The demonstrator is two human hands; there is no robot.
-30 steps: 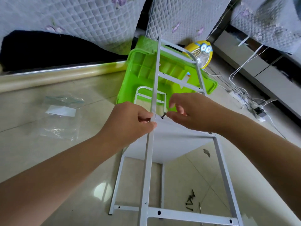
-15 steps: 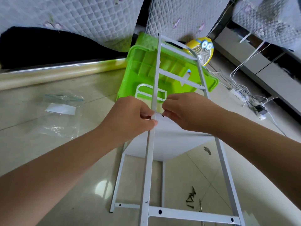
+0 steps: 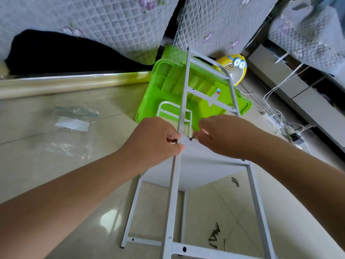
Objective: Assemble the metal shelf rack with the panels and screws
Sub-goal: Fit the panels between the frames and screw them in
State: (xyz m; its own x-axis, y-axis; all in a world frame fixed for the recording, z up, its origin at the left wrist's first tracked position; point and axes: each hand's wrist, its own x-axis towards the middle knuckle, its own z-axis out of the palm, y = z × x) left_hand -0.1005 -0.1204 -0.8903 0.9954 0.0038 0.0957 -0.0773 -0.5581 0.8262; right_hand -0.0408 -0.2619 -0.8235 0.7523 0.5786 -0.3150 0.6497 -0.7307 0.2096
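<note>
I am watching through the head camera. The left hand is gripping the near post of the white frame, with its fingers and thumb curling round the post. The right hand is pinching a dark screw between its fingertips. The screw is sitting just to the right of the post, at the top edge of the white panel (I cannot tell if its tip is already entering a hole). The panel is lying under both hands, between the near post and the right post of the frame. The frame is standing on the tiled floor and is reaching away from me, over a green bin.

More screws are lying loose on the floor near the bottom, between the two posts and close to the lower crossbar. A clear bag is lying on the floor to the left, well apart from the frame. A yellow fan is standing behind the bin, and white cables are running along the floor at the right.
</note>
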